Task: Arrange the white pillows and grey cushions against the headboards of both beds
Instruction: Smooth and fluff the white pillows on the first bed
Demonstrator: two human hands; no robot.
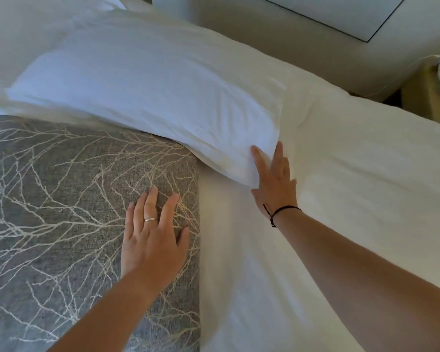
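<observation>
The left hand [154,240] lies flat, fingers spread, on the grey cushion [61,199]; the right hand [273,181], open, presses the white pillow [142,90] corner at centre frame. Uneven pressure could skew the pillow.

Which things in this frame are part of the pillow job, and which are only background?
Part of the job:
white pillow
grey cushion
left hand, flat on the cushion
right hand, at the pillow's corner
headboard

Background:
white bed sheet
bedside table
</observation>
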